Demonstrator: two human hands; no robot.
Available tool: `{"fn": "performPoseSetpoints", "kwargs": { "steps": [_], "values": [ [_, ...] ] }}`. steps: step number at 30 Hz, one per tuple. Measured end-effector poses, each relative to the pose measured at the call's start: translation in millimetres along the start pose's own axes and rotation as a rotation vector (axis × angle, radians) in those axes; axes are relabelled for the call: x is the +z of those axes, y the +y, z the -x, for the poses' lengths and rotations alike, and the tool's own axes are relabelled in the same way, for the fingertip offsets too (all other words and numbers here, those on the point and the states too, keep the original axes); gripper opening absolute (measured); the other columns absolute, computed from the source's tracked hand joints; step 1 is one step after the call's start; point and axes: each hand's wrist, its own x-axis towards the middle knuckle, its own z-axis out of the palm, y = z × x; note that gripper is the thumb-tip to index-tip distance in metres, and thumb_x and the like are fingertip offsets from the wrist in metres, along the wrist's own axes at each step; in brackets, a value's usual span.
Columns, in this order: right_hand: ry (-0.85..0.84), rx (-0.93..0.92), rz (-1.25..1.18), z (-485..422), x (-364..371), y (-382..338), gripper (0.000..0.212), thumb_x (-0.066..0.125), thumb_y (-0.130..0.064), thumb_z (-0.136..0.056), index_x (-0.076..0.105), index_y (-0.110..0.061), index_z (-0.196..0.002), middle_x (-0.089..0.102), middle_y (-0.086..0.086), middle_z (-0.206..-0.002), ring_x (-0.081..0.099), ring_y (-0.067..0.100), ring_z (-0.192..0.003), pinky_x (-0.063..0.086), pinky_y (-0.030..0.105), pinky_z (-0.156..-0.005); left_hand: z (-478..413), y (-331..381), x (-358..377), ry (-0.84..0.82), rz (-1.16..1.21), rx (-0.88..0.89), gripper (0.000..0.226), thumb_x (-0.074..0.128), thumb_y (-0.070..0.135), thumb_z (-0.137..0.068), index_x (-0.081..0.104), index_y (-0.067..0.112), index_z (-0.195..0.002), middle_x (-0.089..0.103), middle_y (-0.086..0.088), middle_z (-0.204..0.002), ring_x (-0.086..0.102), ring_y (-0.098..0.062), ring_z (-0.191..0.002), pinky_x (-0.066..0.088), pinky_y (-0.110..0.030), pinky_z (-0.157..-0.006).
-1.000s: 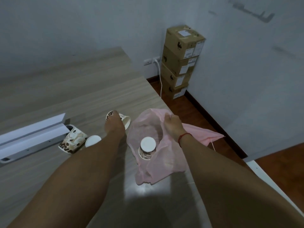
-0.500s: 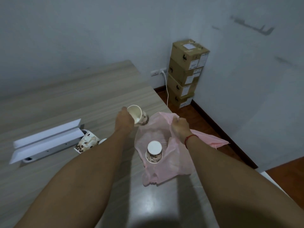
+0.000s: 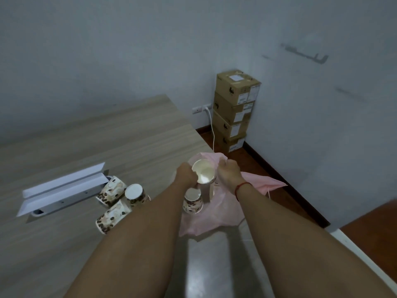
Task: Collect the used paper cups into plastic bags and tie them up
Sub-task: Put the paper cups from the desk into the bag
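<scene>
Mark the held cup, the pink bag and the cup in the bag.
held cup point(image 3: 204, 174), head view, pale inside wall.
pink bag point(image 3: 263, 186), head view, right flap.
cup in the bag point(image 3: 192, 204), head view, patterned side.

Wood table point(image 3: 107, 136): pink bag point(image 3: 214, 218) at right edge, three cups point(image 3: 110, 191) clustered beside white flap point(image 3: 64, 186) at left.

My left hand point(image 3: 186, 175) grips a paper cup point(image 3: 204, 173) over the pink bag point(image 3: 217, 211); my right hand point(image 3: 228, 174) pinches the bag's rim; three cups point(image 3: 120, 200) lie on the table point(image 3: 107, 136).
</scene>
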Motion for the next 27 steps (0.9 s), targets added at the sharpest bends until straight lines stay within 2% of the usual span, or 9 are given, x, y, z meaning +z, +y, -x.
{"fn": "performPoseSetpoints", "kwargs": {
  "steps": [2,4,11,15,17,19,22,25,27],
  "values": [
    [0.005,0.016,-0.025,0.1,-3.5,4.9,0.047,0.030,-0.026,-0.102,0.048,0.007,-0.130,0.054,0.023,-0.133,0.050,0.034,-0.125,0.039,0.034,-0.103,-0.9,4.9,16.0,-0.003,-0.073,0.019,0.037,0.064,-0.003,-0.080,0.063,-0.005,-0.116,0.068,-0.023,-0.111,0.065,-0.035,-0.104,0.056,-0.041,-0.087],
    [0.007,0.025,-0.042,-0.2,-6.4,8.7,0.047,0.030,-0.026,-0.102,0.048,0.007,-0.129,0.055,0.022,-0.130,0.052,0.033,-0.122,0.040,0.032,-0.099,2.7,8.8,24.1,-0.012,-0.104,0.039,0.034,0.054,-0.001,-0.088,0.060,-0.004,-0.122,0.064,-0.022,-0.117,0.061,-0.034,-0.109,0.052,-0.039,-0.091],
    [-0.011,0.016,-0.056,7.5,-6.5,8.2,0.048,0.030,-0.028,-0.102,0.048,0.006,-0.130,0.054,0.022,-0.132,0.050,0.035,-0.124,0.039,0.035,-0.104,14.1,0.1,18.0,0.047,-0.266,0.061,0.027,0.050,0.016,-0.097,0.066,0.000,-0.112,0.069,-0.016,-0.107,0.065,-0.030,-0.101,0.052,-0.036,-0.089],
    [-0.041,-0.026,-0.056,12.4,-7.6,2.4,0.047,0.030,-0.027,-0.101,0.051,0.006,-0.127,0.056,0.023,-0.130,0.052,0.035,-0.122,0.041,0.041,-0.107,12.4,5.8,26.3,0.004,-0.182,0.025,0.022,0.071,0.001,-0.077,0.070,-0.007,-0.097,0.070,-0.020,-0.096,0.068,-0.031,-0.094,0.057,-0.041,-0.087],
    [-0.046,-0.036,-0.065,12.2,-9.2,2.7,0.047,0.030,-0.028,-0.101,0.052,0.006,-0.126,0.057,0.023,-0.127,0.053,0.036,-0.121,0.042,0.041,-0.106,15.8,15.4,34.2,-0.021,0.011,-0.008,0.009,0.066,0.000,-0.083,0.068,-0.007,-0.089,0.065,-0.018,-0.084,0.066,-0.027,-0.079,0.060,-0.035,-0.073],
    [-0.051,-0.027,-0.074,11.1,-12.4,4.1,0.047,0.030,-0.028,-0.100,0.053,0.006,-0.123,0.060,0.021,-0.119,0.055,0.036,-0.118,0.044,0.037,-0.102,21.3,24.0,37.7,-0.105,0.212,-0.060,0.014,0.055,-0.002,-0.092,0.064,-0.005,-0.082,0.056,-0.015,-0.071,0.057,-0.021,-0.057,0.054,-0.024,-0.046],
    [-0.040,-0.018,-0.075,9.7,-19.1,8.6,0.047,0.030,-0.029,-0.101,0.052,0.006,-0.125,0.059,0.022,-0.123,0.054,0.035,-0.119,0.043,0.038,-0.102,19.3,20.2,29.3,-0.093,0.279,-0.072,0.011,0.050,-0.005,-0.093,0.060,-0.001,-0.092,0.059,-0.016,-0.077,0.057,-0.020,-0.056,0.056,-0.027,-0.049],
    [-0.035,-0.014,-0.060,11.3,-18.7,9.9,0.048,0.029,-0.028,-0.102,0.049,0.006,-0.129,0.055,0.022,-0.131,0.051,0.035,-0.123,0.041,0.038,-0.106,16.9,2.8,8.8,0.023,0.229,-0.087,0.016,0.055,-0.001,-0.093,0.060,0.000,-0.078,0.061,-0.016,-0.073,0.058,-0.016,-0.044,0.052,-0.024,-0.038],
    [-0.041,-0.030,-0.054,13.5,-12.0,5.1,0.047,0.029,-0.026,-0.102,0.048,0.006,-0.130,0.053,0.022,-0.133,0.050,0.034,-0.125,0.039,0.036,-0.106,15.7,-7.8,-8.7,0.074,0.174,-0.079,0.027,0.058,0.004,-0.093,0.060,0.003,-0.066,0.060,-0.013,-0.063,0.058,-0.013,-0.038,0.053,-0.024,-0.041]
  ]
}}
